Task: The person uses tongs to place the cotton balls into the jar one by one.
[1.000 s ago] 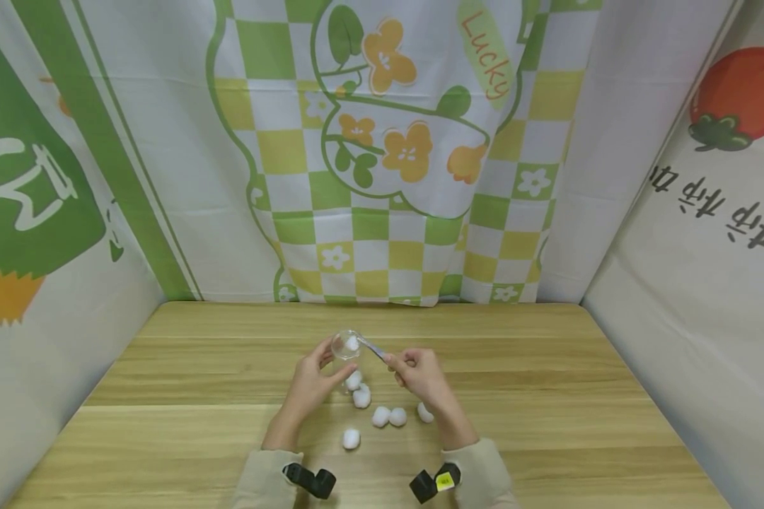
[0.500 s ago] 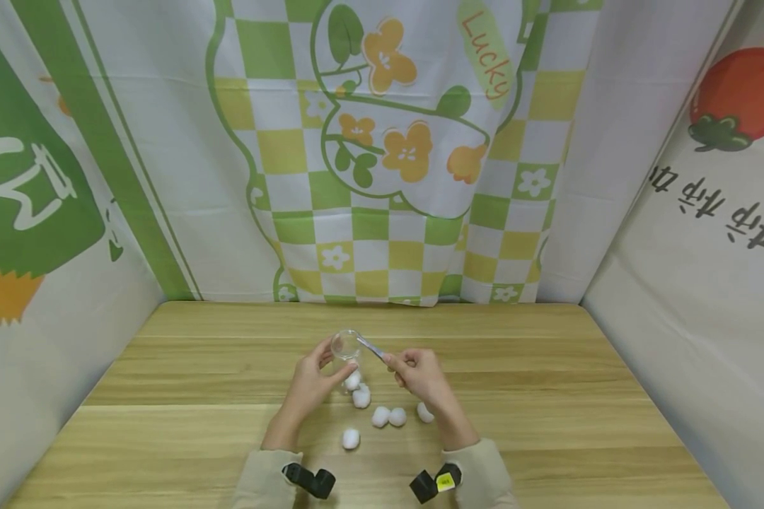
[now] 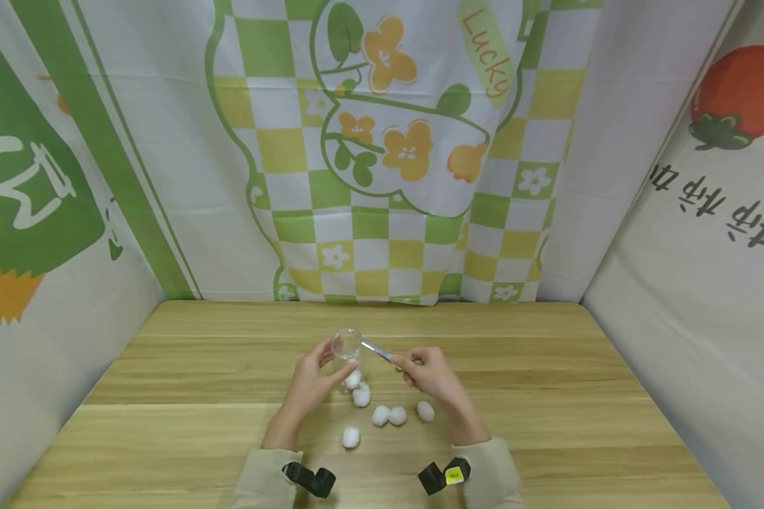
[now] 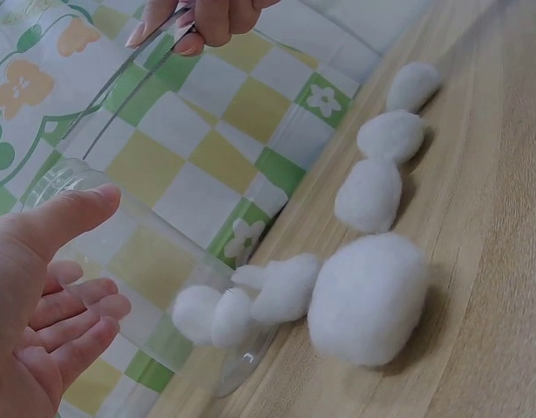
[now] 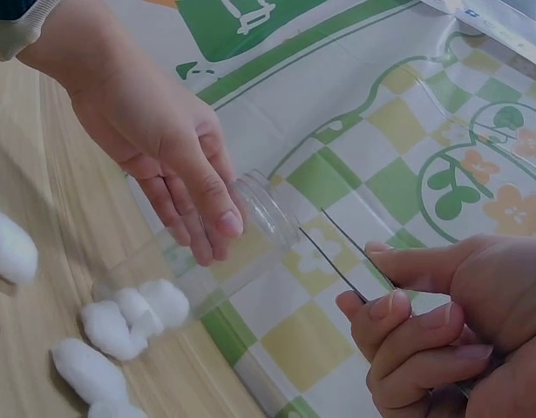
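My left hand [image 3: 315,382] holds a tall clear jar [image 5: 269,209] near its neck, thumb on the near side and fingers behind. The jar stands upright and uncapped, with a few white cotton balls [image 5: 163,303] at its bottom. Metal tweezers [image 3: 377,349] are pinched between the thumb and fingers of my right hand [image 3: 429,371]. Their two prongs [image 5: 333,265] are parted, with nothing between them, and the tips are right beside the jar's mouth. Nearest the jar on the table is a loose cotton ball [image 3: 361,395].
More cotton balls lie in front of the jar: a touching pair [image 3: 390,416], one to the right [image 3: 425,411] and one nearer me [image 3: 351,437]. The wooden table [image 3: 516,382] ends at a checked curtain [image 3: 395,240], with printed cloth at both sides.
A cotton ball at the tweezer tips in the jar's mouth has dropped from there into the jar. My right hand has drawn slightly right with the tweezers; the left hand stays put.
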Tool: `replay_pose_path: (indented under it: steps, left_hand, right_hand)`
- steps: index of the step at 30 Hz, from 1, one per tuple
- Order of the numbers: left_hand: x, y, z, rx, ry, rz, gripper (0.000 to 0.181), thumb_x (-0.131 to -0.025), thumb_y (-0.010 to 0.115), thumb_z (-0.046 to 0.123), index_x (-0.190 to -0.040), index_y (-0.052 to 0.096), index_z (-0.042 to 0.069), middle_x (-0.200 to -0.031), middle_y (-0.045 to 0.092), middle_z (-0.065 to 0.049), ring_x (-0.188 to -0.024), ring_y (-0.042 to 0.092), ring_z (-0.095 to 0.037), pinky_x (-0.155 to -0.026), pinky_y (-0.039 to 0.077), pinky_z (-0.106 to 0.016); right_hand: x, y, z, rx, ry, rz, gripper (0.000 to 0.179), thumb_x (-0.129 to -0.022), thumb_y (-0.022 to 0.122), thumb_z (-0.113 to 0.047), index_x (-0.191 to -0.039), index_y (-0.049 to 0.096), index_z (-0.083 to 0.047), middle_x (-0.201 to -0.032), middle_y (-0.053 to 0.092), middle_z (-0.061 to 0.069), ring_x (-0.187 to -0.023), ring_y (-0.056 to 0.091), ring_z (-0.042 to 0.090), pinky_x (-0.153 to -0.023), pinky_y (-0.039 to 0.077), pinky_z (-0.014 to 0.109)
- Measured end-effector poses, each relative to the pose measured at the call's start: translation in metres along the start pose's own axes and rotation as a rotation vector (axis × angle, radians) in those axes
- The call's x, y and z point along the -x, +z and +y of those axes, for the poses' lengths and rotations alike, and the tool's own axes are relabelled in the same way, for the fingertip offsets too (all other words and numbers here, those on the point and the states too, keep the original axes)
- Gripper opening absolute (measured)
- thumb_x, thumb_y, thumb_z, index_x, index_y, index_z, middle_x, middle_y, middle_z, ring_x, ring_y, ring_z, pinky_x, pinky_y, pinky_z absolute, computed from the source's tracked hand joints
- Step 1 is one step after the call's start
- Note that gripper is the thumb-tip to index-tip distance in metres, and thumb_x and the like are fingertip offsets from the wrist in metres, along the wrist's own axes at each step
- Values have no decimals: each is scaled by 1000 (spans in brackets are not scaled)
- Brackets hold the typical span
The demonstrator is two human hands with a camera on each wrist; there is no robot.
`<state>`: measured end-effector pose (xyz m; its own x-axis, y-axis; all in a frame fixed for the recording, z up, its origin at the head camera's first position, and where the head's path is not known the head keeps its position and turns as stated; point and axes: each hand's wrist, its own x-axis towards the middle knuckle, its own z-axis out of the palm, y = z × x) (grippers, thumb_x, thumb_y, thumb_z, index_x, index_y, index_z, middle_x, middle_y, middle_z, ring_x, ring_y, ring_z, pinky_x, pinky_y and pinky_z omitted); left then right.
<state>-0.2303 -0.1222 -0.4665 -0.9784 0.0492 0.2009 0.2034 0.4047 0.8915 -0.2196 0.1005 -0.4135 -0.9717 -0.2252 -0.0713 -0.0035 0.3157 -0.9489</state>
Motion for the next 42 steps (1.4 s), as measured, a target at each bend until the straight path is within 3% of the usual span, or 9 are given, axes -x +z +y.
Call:
replay_pose_path:
  steps: [19,42]
  left_hand:
    - [-1,-1,1,-7,-3,-7,73,-84,75,25,-141,41,-5,-141,50,-27,-127,53,-42,-112,46,-46]
    - [1,-1,3,-8,-22,-8,72,-84,75,25,-141,42,-3,-142,50,-26,-128,53,-43,-111,47,-46]
  right_hand:
    - [-5,-16,18,86,-6,-111,34,-95,60,-21,-82,63,9,-53,45,-5,-46,30,3,-40,24,12]
    - [-12,-13,40,83,79,-164,39,-94,62,-21,-85,60,17,-51,45,-5,-44,31,3,-40,24,14]
